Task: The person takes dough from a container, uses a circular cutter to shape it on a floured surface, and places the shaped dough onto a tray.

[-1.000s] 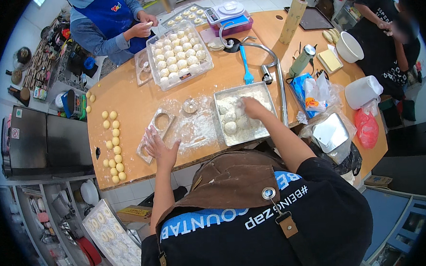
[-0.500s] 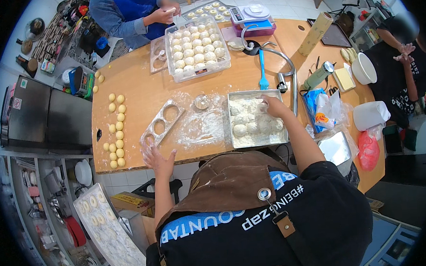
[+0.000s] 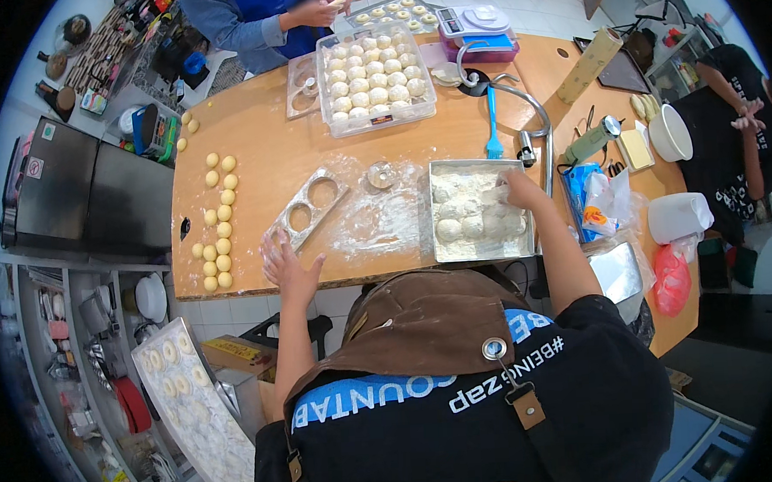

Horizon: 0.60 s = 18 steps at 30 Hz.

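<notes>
My right hand (image 3: pixel 521 190) reaches into the right side of a square metal tray (image 3: pixel 440 254) on the table. White flour and floured dough balls (image 3: pixel 448 230) fill the tray. The fingers are bent down together, and what they hold, if anything, is hidden. To the left, my left hand (image 3: pixel 290 269) is open with its fingers spread. Its fingertips lie over the near end of a flour-dusted cutter board (image 3: pixel 312 208) with round holes. A small round cutter (image 3: pixel 381 175) rests on floured wood beside that board.
Yellow balls (image 3: pixel 222 229) line the table's left side. Farther back stands a clear box of dough balls (image 3: pixel 380 128), near a co-worker's hands (image 3: pixel 315 13). A blue brush (image 3: pixel 493 131), curved metal tube (image 3: pixel 545 137), green bottle (image 3: pixel 592 140) and white bowl (image 3: pixel 670 133) lie rightward.
The view has shifted, so the table sits farther right and slightly higher in the picture. My right hand stays in the tray, and my left hand stays spread by the cutter board.
</notes>
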Tool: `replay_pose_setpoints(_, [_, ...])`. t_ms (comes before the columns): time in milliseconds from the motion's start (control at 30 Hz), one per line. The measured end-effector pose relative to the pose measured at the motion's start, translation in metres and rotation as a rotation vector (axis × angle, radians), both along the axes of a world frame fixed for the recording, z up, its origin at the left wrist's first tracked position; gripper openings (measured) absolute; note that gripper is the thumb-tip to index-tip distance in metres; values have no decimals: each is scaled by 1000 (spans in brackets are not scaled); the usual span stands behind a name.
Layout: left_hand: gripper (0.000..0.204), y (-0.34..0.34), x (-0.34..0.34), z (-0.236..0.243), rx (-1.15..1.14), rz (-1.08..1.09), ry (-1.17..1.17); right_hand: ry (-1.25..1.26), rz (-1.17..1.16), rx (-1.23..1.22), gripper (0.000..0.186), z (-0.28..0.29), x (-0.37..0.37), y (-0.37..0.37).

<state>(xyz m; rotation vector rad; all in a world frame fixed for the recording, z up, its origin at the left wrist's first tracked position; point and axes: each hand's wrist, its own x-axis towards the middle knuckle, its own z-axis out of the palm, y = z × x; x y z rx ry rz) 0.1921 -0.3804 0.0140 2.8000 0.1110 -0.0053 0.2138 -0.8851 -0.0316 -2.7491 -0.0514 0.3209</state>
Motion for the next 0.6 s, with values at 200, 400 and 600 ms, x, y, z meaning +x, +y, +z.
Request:
replay_pose_setpoints(200, [101, 18, 13, 4, 16, -32, 40, 24, -374, 416, 37, -22, 16, -5])
replay_pose_setpoints(400, [100, 61, 28, -18, 106, -28, 219, 234, -138, 964, 44, -1, 48, 175])
replay_pose_setpoints(600, [103, 87, 50, -44, 148, -161, 307, 243, 46, 619, 35, -43, 55, 298])
